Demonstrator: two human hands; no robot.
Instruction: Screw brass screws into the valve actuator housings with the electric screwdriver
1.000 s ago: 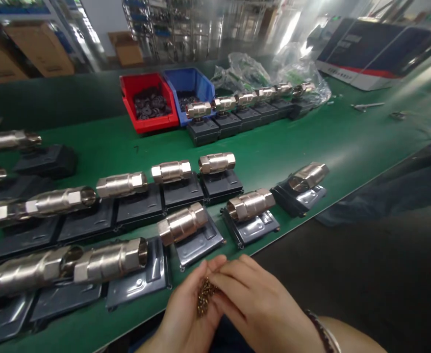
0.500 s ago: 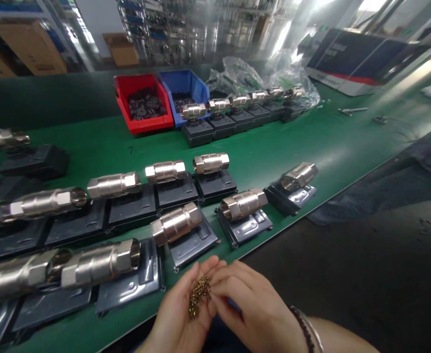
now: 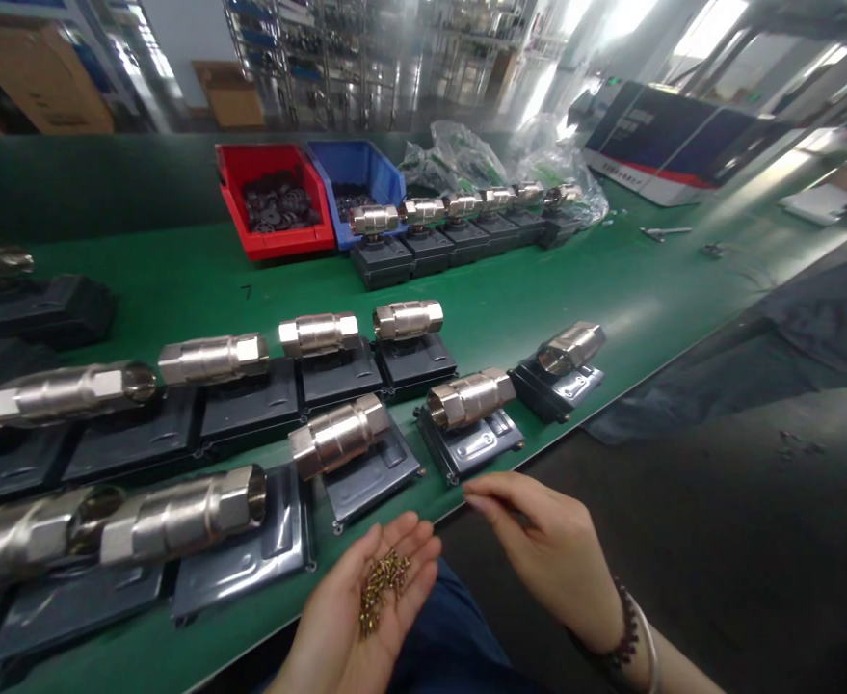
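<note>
My left hand (image 3: 355, 622) is palm up and cupped under a small heap of brass-coloured screws (image 3: 383, 588). My right hand (image 3: 549, 545) is apart from it, thumb and forefinger pinched together near a corner of a dark grey box (image 3: 477, 445). Whatever the pinch holds is hidden or too small to make out. On that box lies a shiny metal valve body (image 3: 470, 397) with hexagonal ends. Just left of it, a similar valve body (image 3: 340, 436) rests on another grey box (image 3: 372, 479), beyond my left fingertips.
More valve bodies on grey boxes stand in rows to the left and at the back. A red bin (image 3: 275, 202) and a blue bin (image 3: 357, 183) hold small dark parts. Behind them lie clear plastic bags (image 3: 459, 154). A large carton (image 3: 675, 145) is at the far right.
My right hand has left the screws in my left palm and moved right, towards the front corner of a grey box. The left palm has opened out more, still holding the screws.
</note>
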